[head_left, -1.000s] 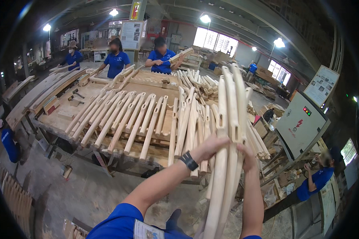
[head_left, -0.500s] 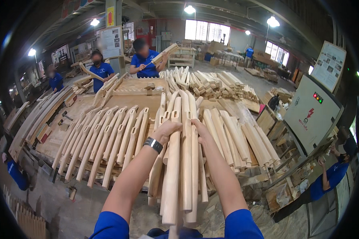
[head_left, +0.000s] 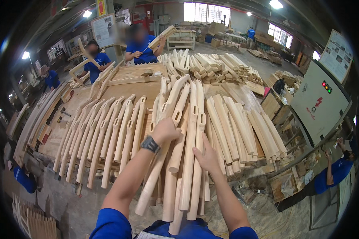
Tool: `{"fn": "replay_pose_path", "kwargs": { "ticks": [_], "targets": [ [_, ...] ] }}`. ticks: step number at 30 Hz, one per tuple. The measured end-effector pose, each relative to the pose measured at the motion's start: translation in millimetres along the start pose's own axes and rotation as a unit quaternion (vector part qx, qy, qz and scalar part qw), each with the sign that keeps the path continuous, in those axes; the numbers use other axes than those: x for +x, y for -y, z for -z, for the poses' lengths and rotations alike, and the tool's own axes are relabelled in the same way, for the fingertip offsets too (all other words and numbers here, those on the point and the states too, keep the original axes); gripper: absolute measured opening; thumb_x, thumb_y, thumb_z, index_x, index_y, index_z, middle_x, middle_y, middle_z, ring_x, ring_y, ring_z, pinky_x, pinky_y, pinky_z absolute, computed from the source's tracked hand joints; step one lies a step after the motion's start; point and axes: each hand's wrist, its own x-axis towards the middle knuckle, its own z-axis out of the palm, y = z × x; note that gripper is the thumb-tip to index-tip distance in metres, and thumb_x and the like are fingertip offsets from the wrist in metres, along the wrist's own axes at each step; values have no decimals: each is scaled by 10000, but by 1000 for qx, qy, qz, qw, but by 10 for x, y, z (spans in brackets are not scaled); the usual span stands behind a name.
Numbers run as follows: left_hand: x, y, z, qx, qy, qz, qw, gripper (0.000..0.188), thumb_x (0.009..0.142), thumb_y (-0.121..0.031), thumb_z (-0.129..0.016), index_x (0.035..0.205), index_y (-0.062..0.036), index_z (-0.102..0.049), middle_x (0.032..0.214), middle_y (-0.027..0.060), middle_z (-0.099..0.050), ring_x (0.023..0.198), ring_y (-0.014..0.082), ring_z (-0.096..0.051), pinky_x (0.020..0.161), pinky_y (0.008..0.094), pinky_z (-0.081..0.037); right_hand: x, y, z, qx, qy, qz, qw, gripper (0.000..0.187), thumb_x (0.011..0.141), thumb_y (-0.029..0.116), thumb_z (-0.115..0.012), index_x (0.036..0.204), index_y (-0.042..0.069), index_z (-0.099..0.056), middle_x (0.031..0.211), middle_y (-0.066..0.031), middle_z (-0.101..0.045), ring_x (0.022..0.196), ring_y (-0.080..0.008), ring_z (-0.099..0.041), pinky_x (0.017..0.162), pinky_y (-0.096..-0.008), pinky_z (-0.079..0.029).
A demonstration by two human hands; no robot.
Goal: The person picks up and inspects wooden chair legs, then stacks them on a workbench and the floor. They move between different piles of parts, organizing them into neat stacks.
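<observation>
Long, pale wooden legs with slots near their bent upper ends lie in a pile in front of me. My left hand (head_left: 166,131), with a watch on the wrist, is closed around one wooden leg (head_left: 148,189), which slants toward the lower left. On the pile's right side, my right hand (head_left: 208,156) has its thumb and fingers apart, resting against another slotted leg (head_left: 188,175). Between the hands, a shorter-looking leg (head_left: 176,157) shows its round end. The left fingertips are hidden behind the hand.
More slotted legs (head_left: 103,131) stand in a row on the left of the workbench (head_left: 77,103). Plain wooden pieces (head_left: 231,131) are stacked right. Co-workers in blue (head_left: 145,49) stand across the bench, one holding a wooden part. A grey control cabinet (head_left: 317,103) rises at right.
The bundle has spread apart. My left hand has tilted one leg to the left; my right hand has moved down and right, its fingers now loosened.
</observation>
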Motion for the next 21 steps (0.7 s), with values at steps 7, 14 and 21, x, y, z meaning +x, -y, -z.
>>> {"fn": "replay_pose_path", "kwargs": {
  "ticks": [7,14,21],
  "targets": [
    [-797,776,-58,-84,-69,-97,989,552,912,-303,-562,1359,8,-473,1202,240,-544,1120,434,-508,994,452,-408,-200,-52,-263,163,-27,-10,986,760,911,204,-619,1494,-65,-213,1521,-273,-297,1429,-344,-292,1162,-382,-237],
    [-1516,833,-461,-209,-55,-71,974,732,813,-261,-649,1453,-30,-379,1478,303,-315,1419,426,-243,1164,461,-201,52,76,-349,37,-15,-4,999,811,757,237,-768,1450,35,-398,1542,-298,-225,1431,-395,-277,1140,-427,-300],
    [-1314,499,-432,-180,-84,-32,980,764,739,-164,-642,1444,-28,-382,1474,295,-338,1413,418,-283,1152,467,-244,382,-12,-331,-59,-6,-30,998,750,771,291,-710,1427,53,-435,1525,-312,-224,1439,-393,-240,1114,-449,-337]
  ]
}}
